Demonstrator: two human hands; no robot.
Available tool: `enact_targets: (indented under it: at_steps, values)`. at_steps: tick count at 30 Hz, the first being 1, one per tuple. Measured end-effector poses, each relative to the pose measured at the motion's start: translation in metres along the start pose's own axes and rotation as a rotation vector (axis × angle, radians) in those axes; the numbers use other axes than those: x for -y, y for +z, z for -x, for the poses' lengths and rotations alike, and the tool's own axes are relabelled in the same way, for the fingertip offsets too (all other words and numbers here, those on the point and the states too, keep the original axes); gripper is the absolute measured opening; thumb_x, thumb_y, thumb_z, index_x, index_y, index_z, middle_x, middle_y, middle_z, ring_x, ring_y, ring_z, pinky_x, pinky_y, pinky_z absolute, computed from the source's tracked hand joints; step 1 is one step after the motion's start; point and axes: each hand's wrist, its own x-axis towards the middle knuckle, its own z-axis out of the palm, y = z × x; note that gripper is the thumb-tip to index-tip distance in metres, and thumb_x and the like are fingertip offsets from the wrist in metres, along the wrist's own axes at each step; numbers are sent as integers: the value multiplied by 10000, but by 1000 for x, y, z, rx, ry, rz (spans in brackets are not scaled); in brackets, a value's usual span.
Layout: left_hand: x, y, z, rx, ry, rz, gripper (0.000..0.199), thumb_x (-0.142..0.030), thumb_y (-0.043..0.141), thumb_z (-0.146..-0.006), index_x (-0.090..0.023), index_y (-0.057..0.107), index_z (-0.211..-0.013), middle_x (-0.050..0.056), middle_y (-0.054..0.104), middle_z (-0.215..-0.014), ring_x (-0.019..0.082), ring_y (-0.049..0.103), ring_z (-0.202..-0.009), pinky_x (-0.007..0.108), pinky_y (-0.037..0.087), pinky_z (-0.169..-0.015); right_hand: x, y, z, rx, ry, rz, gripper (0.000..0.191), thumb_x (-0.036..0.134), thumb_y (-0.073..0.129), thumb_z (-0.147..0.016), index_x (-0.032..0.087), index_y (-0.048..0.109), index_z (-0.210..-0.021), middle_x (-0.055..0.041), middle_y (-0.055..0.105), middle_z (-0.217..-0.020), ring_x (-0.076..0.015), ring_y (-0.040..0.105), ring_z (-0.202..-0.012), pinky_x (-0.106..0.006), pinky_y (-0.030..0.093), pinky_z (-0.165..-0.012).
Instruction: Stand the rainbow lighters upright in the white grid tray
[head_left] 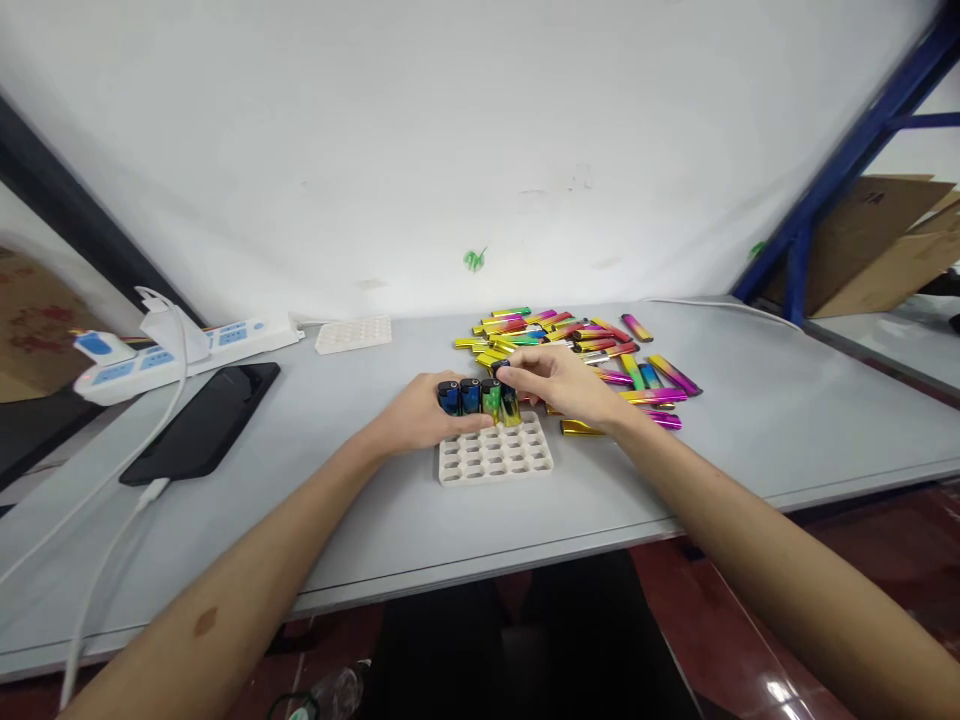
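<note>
A white slotted tray (496, 462) lies on the table, its front rows of slots bare. At its back edge several lighters stand upright side by side, among them a blue lighter (470, 397) and a green lighter (490, 398). My left hand (420, 412) is closed around the left side of this row, thumb across the front. At the right end my right hand (551, 380) pinches a dark-topped yellow lighter (511, 408). The lighters' bottoms are partly hidden by my left thumb. Behind my right hand spreads a loose pile of shiny multicoloured lighters (517, 325).
A second white tray (354, 335) lies by the wall. To the left are a black phone (206, 425) on a charging cable (124, 525) and a white power strip (225, 345) with plugs. Cardboard boxes (877, 235) stand beyond the blue frame (840, 150) at right.
</note>
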Motion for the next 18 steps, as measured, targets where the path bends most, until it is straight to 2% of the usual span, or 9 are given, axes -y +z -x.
enact_targets:
  at_steps: [4, 7, 18]
  values:
    - [2, -6, 0, 16, -44, 16, 377, -528, 783, -698, -195, 626, -780, -31, 575, -710, 141, 510, -658, 278, 394, -583, -5, 1, -1, -17, -108, 110, 301, 460, 631, -906, 188, 618, -780, 9, 594, -731, -121, 516, -649, -286, 407, -625]
    - [3, -8, 0, 32, -21, 33, 359, -511, 779, -708, -194, 638, -799, -30, 576, -729, 142, 509, -682, 279, 396, -610, -7, 2, -2, -53, -183, 144, 229, 416, 646, -901, 191, 669, -871, -11, 647, -823, -142, 566, -728, -300, 442, -677]
    - [6, -11, 1, 49, -20, 23, 386, -540, 780, -720, -188, 654, -817, -27, 578, -732, 141, 506, -678, 276, 382, -607, -5, -2, 1, -115, -211, 276, 218, 403, 744, -850, 205, 732, -939, -18, 709, -813, -164, 623, -741, -308, 464, -690]
